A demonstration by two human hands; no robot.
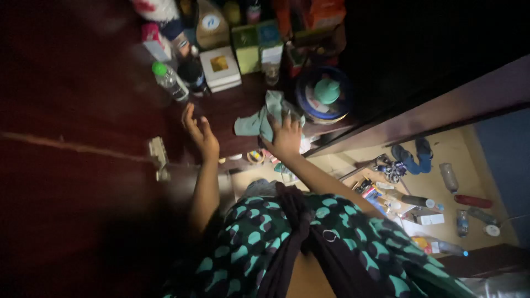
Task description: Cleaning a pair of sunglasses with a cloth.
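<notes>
Teal cloth (264,118) under clenched right-hand fingers (287,124), left hand (200,132) released, bottle (170,81) beside boxes (221,67).

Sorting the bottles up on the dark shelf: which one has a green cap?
The clear plastic bottle just beyond the left hand, leaning at the shelf's left. The bottle beside it is dark, without a green cap.

Soft matt cloth (264,118) on dark glossy wooden shelf (232,105)

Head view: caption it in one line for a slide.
Right hand presses a teal cloth on a dark wooden shelf; left hand open beside it.
</notes>
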